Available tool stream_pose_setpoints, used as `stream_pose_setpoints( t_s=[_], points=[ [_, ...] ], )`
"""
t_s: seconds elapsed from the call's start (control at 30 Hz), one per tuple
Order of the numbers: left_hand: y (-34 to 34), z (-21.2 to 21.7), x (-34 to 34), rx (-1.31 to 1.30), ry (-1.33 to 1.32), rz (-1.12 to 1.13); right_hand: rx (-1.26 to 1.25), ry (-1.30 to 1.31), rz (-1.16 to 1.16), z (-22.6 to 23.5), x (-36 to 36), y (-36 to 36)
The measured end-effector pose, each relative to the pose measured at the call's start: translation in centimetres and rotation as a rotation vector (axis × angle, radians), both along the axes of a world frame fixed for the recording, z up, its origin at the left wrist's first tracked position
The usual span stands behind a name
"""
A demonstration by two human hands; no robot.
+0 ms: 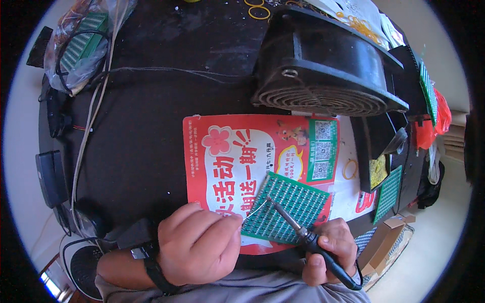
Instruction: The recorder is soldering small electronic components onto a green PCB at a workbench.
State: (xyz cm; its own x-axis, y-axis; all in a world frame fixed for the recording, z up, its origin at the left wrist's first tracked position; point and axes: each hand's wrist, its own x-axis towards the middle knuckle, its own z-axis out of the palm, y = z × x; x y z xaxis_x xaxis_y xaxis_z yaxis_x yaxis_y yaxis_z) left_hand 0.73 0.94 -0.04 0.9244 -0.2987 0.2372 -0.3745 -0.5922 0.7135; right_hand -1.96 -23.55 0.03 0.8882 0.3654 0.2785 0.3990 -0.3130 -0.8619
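Note:
A green circuit board (288, 214) dotted with rows of solder points lies on a red and white printed sheet (198, 146). My right hand (336, 250) is wrapped round the black handle of a soldering iron (290, 219), whose tip meets the board near its upper left part. Pinched in my left hand (202, 245) is a thin silvery solder wire (256, 209); its end reaches close to the iron's tip. Whether the wire touches the tip I cannot tell. A dark band circles my left wrist.
A black fan (323, 65) with a round wire grille stands behind the sheet. Right of it are a holder with a yellow sponge (378, 171) and another green board (389, 194). A plastic bag of boards (83, 45) and cables lie at left; a cardboard box (386, 245) sits lower right.

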Motion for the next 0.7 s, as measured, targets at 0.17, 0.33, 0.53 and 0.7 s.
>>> stream_pose_setpoints(
  t_s=[0.17,0.33,0.53,0.7],
  points=[
    [-0.18,0.15,0.14,0.002,-0.013,0.002,-0.012,-0.024,-0.032,0.15,-0.28,-0.02],
    [-0.17,0.03,0.05,-0.003,-0.012,0.007,-0.007,-0.010,-0.016,0.26,-0.16,0.06],
    [-0.12,-0.04,0.09,0.004,-0.014,-0.009,0.009,-0.017,-0.015,0.07,-0.18,0.10],
    [-0.14,-0.15,0.18,0.003,-0.019,-0.031,-0.008,-0.061,-0.079,0.00,-0.50,0.23]
  ],
)
